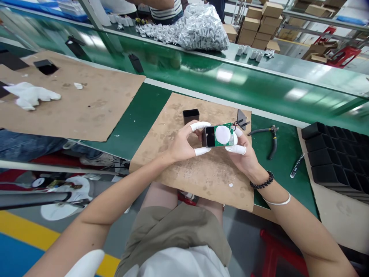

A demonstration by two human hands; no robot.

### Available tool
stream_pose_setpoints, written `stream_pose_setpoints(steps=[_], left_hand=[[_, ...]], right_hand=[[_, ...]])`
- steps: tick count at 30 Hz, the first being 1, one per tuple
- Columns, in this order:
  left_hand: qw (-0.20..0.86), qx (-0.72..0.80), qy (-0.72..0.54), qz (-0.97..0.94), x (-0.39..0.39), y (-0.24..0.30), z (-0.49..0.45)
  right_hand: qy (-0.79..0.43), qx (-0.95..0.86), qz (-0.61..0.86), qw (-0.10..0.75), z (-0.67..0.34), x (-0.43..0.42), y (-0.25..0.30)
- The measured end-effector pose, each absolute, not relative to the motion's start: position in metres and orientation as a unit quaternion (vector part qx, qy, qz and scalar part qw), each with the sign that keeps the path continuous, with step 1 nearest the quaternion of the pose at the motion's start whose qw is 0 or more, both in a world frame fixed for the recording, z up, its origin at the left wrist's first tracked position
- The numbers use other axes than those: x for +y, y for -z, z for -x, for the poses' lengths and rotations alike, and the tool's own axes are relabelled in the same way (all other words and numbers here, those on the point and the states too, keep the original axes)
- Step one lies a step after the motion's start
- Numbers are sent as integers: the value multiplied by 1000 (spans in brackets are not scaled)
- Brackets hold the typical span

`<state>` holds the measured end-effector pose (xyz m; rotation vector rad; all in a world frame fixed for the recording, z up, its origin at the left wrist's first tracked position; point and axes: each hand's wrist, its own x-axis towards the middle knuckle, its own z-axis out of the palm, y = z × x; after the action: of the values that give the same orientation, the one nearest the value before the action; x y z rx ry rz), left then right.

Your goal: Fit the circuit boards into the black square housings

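Note:
My left hand (183, 144) grips a small black case (204, 137) between thumb and fingers, its dark open side toward me. A green circuit board (230, 142) with a round white disc (223, 135) on it meets the case's right end. How far it sits inside I cannot tell. My right hand (243, 154) pinches the board's right end, with white finger covers on the thumb and fingers, as on my left hand. Dark wires run from that end to a black plug piece with prongs (242, 119). Behind my left hand stands another black case (190, 115), upright and open on top.
Cutting pliers (273, 138) and a small screwdriver (296, 166) lie on the green table to the right, before rows of black cases (331, 154). Brown cardboard (198, 181) lies under my hands. A white glove (33, 94) lies at left. A bag of grey-white parts (201, 29) sits beyond the belt.

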<state>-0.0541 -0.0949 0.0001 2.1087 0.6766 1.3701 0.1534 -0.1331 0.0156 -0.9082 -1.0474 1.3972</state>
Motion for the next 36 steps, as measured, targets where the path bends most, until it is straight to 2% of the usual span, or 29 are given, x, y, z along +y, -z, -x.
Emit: stream_pose_setpoints(steps=[8, 15, 24, 36], left_hand=[[267, 242, -503, -786, -96, -1, 54], [225, 225, -524, -790, -94, -1, 53], [204, 225, -525, -795, -94, -1, 54], [231, 227, -502, -802, -94, -1, 53]], right_hand=[[-588, -453, 390, 546, -150, -135, -16], [-592, -476, 353, 546, -144, -135, -17], [-550, -518, 365, 544, -144, -134, -16], [-545, -543, 355, 531, -147, -132, -6]])
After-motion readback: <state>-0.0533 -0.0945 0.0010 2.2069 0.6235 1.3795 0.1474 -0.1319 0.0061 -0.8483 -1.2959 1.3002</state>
